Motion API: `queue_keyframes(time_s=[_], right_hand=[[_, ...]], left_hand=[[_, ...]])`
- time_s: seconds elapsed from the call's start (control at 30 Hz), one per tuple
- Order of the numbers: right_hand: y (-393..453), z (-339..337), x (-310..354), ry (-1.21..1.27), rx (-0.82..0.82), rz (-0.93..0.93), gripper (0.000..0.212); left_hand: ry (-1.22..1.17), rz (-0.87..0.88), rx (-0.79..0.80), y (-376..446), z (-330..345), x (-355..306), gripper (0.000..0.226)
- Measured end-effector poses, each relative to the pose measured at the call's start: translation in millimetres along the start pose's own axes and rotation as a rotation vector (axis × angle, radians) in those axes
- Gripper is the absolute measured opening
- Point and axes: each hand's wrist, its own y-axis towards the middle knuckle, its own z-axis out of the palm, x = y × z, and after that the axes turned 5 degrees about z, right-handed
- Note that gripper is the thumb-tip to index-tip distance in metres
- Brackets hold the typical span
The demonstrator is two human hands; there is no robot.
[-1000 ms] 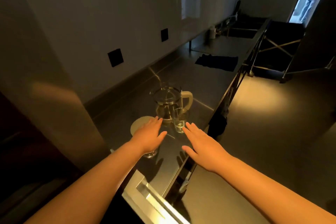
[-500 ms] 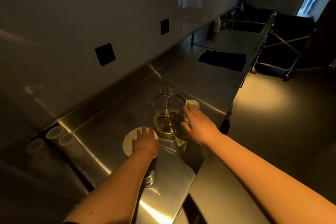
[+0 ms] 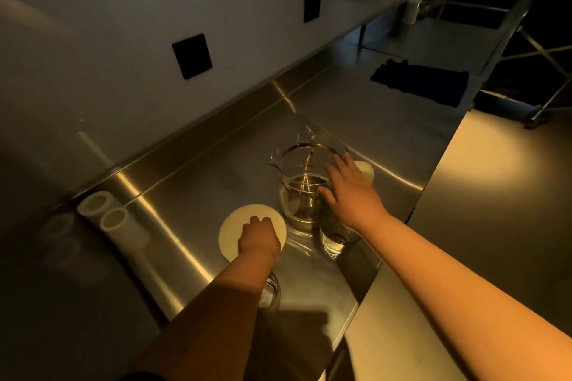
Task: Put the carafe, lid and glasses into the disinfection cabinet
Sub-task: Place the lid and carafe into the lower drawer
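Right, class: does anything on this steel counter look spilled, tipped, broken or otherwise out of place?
Nothing stands out. The carafe stands upright with no spill visible around it, its lid lies flat beside it under the left hand, and the glass is upright.

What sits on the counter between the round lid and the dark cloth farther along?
In the head view, the glass carafe stands between the lid and the cloth, with the right hand at its handle side. Beyond the carafe, the counter is bare up to the cloth.

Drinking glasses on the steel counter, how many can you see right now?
2. One glass stands right of the carafe, under the right hand. Another glass is half hidden beneath the left forearm. More may be hidden.
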Motion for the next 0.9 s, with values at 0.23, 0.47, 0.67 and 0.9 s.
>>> queue_keyframes(time_s=[0.23,0.47,0.67,0.9], right_hand=[[-1,3,-2,-0.027,-0.033,-0.014,0.06],[-1,2,-2,-0.042,-0.031,-0.012,0.06],[0,4,-1,-0.079,-0.017,0.026,0.062],[6,5,9,-0.127,-0.007,0.101,0.066]], left_hand=[[0.132,0.01,-0.025,7,4,4,0.061],[0.101,-0.003,0.013,13,6,10,0.065],[0.173,0.047,-0.017,15,10,14,0.067],[0.177,0.057,-0.028,17,12,15,0.066]])
